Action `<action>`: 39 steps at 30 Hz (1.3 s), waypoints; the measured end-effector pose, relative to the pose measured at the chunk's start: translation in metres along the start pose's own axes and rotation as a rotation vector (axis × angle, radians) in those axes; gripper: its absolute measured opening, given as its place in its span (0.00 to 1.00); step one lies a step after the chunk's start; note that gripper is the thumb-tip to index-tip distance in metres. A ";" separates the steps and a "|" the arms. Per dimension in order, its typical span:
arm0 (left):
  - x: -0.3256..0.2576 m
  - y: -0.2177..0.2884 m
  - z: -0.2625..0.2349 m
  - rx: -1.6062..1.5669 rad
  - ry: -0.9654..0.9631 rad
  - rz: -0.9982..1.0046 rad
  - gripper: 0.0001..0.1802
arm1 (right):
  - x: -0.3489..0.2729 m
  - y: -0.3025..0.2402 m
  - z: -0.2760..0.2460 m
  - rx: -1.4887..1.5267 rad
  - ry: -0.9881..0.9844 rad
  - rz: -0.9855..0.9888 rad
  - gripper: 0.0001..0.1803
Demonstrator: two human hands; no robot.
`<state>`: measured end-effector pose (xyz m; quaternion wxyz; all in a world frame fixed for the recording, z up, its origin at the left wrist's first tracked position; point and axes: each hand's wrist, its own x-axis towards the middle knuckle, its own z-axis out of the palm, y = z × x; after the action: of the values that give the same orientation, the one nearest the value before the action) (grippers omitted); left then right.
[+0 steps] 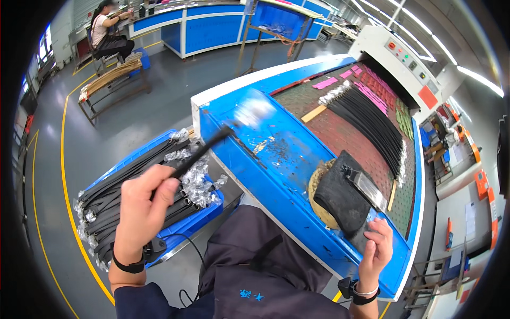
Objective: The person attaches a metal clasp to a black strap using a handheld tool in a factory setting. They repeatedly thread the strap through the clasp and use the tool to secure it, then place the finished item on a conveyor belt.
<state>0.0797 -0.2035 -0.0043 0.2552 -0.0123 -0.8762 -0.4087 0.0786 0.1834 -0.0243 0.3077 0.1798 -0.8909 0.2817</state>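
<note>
My left hand (pixel 146 199) is closed round a black strap (pixel 202 152), which slants up and to the right over the near-left corner of the blue machine table. A blurred clear-plastic wrap (pixel 254 110) shows just beyond the strap's far end. Loosely curled with its fingers apart, my right hand (pixel 378 242) is beside a folded black cloth (pixel 342 199); whether it touches the cloth I cannot tell. The cloth lies over a round yellowish pad (pixel 320 183). A shiny metal block with a dark end (pixel 367 190) rests on the cloth.
Plastic-ended black straps fill a blue crate (pixel 204 215) at left. On the conveyor belt (pixel 305 133), a row of black straps (pixel 366 125) lies between wooden strips, with pink pieces (pixel 372 97) beyond. A control-panel housing (pixel 406 66) stands behind. A person (pixel 103 29) sits far left.
</note>
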 end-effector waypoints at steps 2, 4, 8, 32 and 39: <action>0.005 0.016 0.010 -0.102 -0.124 0.079 0.02 | 0.009 -0.009 0.001 0.080 -0.037 -0.056 0.09; 0.007 0.031 0.023 -0.106 -0.214 0.182 0.03 | 0.015 -0.016 0.002 0.153 -0.104 -0.079 0.10; 0.013 0.070 0.051 -0.166 -0.423 0.332 0.04 | 0.031 -0.031 0.000 0.344 -0.326 -0.130 0.18; -0.001 0.075 0.140 0.069 -0.757 0.955 0.05 | -0.051 0.045 -0.079 0.926 0.344 0.831 0.20; -0.006 0.132 0.176 0.106 -0.610 1.376 0.04 | -0.043 0.010 -0.028 0.597 -0.627 0.514 0.13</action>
<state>0.0385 0.0125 -0.0083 0.1993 -0.6570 -0.7211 -0.0929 0.1181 0.2143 -0.0379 -0.1188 0.1108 -0.8365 0.5234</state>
